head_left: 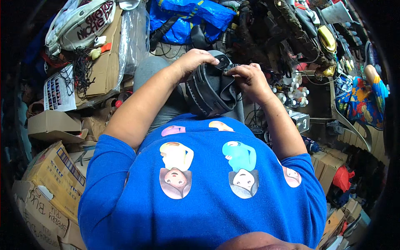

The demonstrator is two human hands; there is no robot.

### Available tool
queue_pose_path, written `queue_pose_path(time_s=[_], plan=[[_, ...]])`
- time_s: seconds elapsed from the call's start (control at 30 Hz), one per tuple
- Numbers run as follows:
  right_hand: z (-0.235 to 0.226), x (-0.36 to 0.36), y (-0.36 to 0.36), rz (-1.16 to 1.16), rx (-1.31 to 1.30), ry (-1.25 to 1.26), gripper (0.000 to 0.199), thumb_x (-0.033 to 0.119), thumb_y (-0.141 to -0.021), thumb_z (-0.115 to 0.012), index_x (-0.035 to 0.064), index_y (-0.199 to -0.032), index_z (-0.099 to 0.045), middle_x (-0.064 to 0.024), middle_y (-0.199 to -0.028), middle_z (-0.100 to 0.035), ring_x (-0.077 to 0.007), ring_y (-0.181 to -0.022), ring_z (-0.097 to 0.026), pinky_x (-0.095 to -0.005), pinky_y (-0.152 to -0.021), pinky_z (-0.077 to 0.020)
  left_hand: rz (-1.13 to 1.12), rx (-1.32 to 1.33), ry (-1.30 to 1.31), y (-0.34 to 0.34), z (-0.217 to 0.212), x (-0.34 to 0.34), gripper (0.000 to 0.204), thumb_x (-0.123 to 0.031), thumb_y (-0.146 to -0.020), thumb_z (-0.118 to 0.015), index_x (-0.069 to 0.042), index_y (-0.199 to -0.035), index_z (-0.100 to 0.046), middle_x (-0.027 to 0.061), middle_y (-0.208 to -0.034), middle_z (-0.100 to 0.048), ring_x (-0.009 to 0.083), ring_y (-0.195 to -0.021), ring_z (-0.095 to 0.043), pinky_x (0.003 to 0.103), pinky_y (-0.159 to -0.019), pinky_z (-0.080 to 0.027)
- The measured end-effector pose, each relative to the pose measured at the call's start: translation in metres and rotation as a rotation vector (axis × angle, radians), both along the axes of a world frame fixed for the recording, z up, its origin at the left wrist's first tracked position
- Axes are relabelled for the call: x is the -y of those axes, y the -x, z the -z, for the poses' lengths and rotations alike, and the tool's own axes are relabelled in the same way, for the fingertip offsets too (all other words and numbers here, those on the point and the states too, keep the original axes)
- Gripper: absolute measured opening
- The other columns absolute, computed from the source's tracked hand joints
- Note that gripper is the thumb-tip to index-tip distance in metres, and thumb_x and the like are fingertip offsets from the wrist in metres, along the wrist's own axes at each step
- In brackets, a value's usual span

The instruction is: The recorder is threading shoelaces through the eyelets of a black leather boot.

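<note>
Above my lap I hold a black leather strapped piece, shaped like a sandal, with broad curved bands and a light line of stitching along one edge. My left hand is closed on its far left edge, fingers and thumb at the top. On the other side my right hand pinches the upper right part, fingertips bent inward. A small dark ribbed bit shows by the right fingertips; I cannot make out what it is. The loop of the piece hangs toward my blue shirt, and its underside is hidden.
Cardboard boxes are stacked at the left, with a white printed bag farther off. Ahead lies a blue plastic bag. Several small bottles stand to the right, near a curved chair arm and dark clutter.
</note>
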State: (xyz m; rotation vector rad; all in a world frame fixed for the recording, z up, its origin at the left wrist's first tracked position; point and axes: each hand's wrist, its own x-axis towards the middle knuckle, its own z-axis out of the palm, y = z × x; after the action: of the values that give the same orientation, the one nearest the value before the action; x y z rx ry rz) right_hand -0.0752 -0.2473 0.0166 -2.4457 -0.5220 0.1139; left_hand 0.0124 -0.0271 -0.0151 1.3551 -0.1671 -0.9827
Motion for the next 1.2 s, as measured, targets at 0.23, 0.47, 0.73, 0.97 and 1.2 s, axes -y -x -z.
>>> queue_pose_path(time_s=[0.23,0.47,0.73,0.97,1.2], plan=[[-0.011,0.003,-0.007,-0.033,-0.073,0.005,0.027,0.001,-0.066,-0.06,0.0138,-0.089,-0.068,-0.0046,-0.079,-0.067,-0.0205,-0.08,-0.063,-0.0334,-0.081,-0.0343,-0.04,-0.004,-0.044,-0.002,0.0,0.011,0.022,-0.02,-0.072,-0.071,-0.001,-0.083,-0.069,0.0059,-0.079,-0.065,0.0139,-0.072,-0.057,0.028,-0.069,-0.045],[0.004,0.001,0.001,0.033,-0.034,0.02,0.028,0.0,-0.064,-0.059,0.0134,-0.088,-0.065,-0.0054,-0.076,-0.066,-0.0215,-0.077,-0.061,-0.035,-0.085,-0.0316,0.001,0.006,-0.104,-0.002,-0.004,0.01,0.024,-0.022,-0.078,-0.065,-0.001,-0.089,-0.069,0.0058,-0.087,-0.067,0.0128,-0.08,-0.061,0.026,-0.077,-0.046],[0.008,0.002,0.005,0.075,0.034,-0.019,0.027,0.0,-0.064,-0.059,0.0121,-0.088,-0.063,-0.0057,-0.073,-0.062,-0.0236,-0.076,-0.058,-0.036,-0.086,-0.0306,-0.03,-0.061,-0.05,0.001,-0.003,0.011,0.022,-0.022,-0.077,-0.067,-0.002,-0.086,-0.068,0.0038,-0.083,-0.065,0.0116,-0.077,-0.059,0.025,-0.074,-0.046],[-0.021,-0.01,0.001,0.194,-0.003,-0.031,0.021,0.003,-0.07,-0.061,0.0124,-0.089,-0.063,-0.0055,-0.076,-0.064,-0.0218,-0.073,-0.059,-0.0346,-0.086,-0.0316,-0.031,0.466,-0.194,0.009,-0.037,0.016,0.018,-0.018,-0.076,-0.07,-0.002,-0.083,-0.065,0.001,-0.079,-0.063,0.0081,-0.073,-0.056,0.024,-0.068,-0.045],[-0.026,-0.018,0.002,0.384,0.063,-0.651,0.019,-0.005,-0.076,-0.059,0.0016,-0.094,-0.064,-0.0059,-0.077,-0.066,-0.0094,-0.07,-0.061,-0.0229,-0.067,-0.0458,-0.203,1.324,-0.131,0.04,-0.111,0.011,0.03,-0.011,-0.059,-0.071,-0.003,-0.088,-0.064,0.0115,-0.082,-0.06,0.026,-0.075,-0.062,0.032,-0.067,-0.05]])
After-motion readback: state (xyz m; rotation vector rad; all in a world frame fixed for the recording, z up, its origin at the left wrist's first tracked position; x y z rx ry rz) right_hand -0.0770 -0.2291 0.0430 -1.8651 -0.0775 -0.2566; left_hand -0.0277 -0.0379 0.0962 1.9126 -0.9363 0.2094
